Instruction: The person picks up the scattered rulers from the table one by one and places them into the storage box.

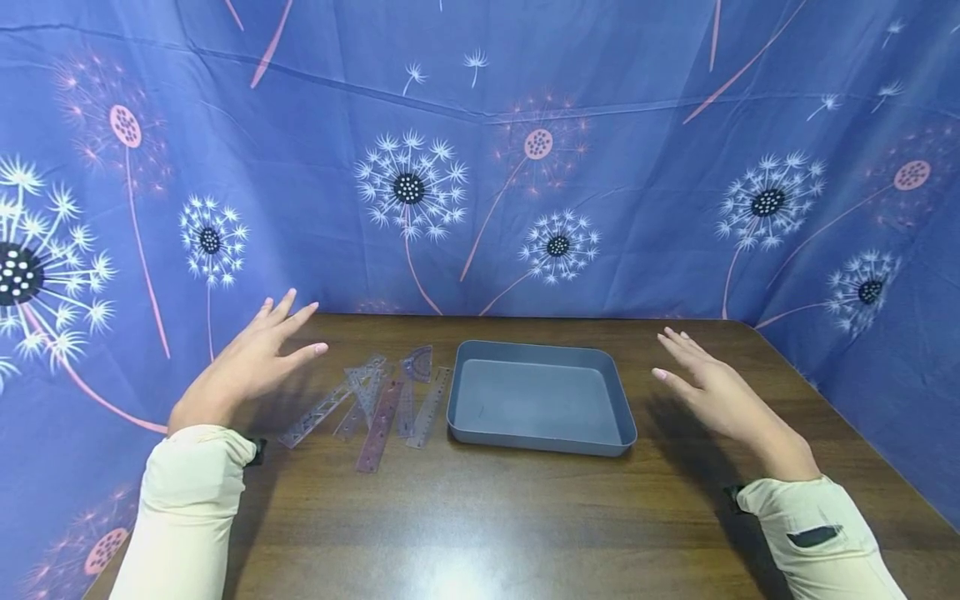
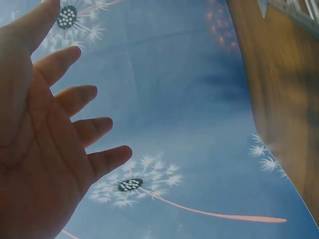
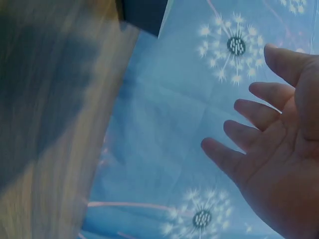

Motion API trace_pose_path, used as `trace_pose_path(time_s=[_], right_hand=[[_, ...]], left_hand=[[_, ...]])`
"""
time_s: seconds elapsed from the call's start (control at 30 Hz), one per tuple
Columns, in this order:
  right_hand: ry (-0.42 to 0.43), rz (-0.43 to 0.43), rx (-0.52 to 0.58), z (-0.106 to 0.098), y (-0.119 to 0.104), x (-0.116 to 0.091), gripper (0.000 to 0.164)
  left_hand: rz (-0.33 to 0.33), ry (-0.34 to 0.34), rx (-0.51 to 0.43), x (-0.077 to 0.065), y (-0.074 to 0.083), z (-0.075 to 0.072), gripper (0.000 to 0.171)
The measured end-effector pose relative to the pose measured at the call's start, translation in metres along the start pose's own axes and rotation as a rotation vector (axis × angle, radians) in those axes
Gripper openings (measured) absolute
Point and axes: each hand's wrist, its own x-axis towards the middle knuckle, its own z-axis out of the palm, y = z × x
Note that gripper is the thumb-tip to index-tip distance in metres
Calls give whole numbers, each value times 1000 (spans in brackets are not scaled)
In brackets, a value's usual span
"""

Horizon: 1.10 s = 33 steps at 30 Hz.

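Note:
My left hand (image 1: pixel 251 367) hovers over the table's left side with fingers spread, holding nothing. Just right of it lies a loose pile of clear plastic drawing tools: a pinkish ruler (image 1: pixel 380 427), a clear ruler (image 1: pixel 430 408), a set square (image 1: pixel 365 392), a small protractor (image 1: pixel 417 364) and a stencil-like ruler (image 1: pixel 315 417). Beside the pile stands a grey rectangular tray (image 1: pixel 542 446) with nothing in it. To the tray's right, my right hand (image 1: pixel 712 392) is held above the table, palm facing inward, fingers extended. Both wrist views show bare palms, the left hand (image 2: pixel 45 134) and the right hand (image 3: pixel 279 134).
The brown wooden table (image 1: pixel 420 525) carries the tray and the pile near its back edge. A blue cloth (image 1: pixel 480 167) with a dandelion print hangs behind and along both sides.

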Motion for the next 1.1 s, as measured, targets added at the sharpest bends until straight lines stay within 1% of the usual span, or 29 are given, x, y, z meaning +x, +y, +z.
trace_pose_path(time_s=[0.1, 0.27, 0.47, 0.6, 0.8, 0.93, 1.1], right_hand=[[-9, -17, -22, 8, -5, 3, 62], [-90, -10, -52, 25, -10, 6, 60], [-146, -69, -36, 44, -13, 10, 53], [-173, -83, -35, 52, -13, 10, 52], [-213, -74, -62, 58, -12, 9, 49], [-201, -85, -96, 59, -12, 7, 43], [-203, -106, -125, 56, -14, 8, 40]], left_hand=[[22, -2, -15, 0, 6, 0, 76], [64, -53, -38, 3, 17, 7, 75], [59, -143, -43, 9, 25, 21, 76], [56, -174, -42, 15, 28, 32, 76], [38, -210, -34, 21, 31, 47, 75], [27, -231, -32, 22, 32, 54, 74], [51, -248, -12, 26, 31, 62, 71]])
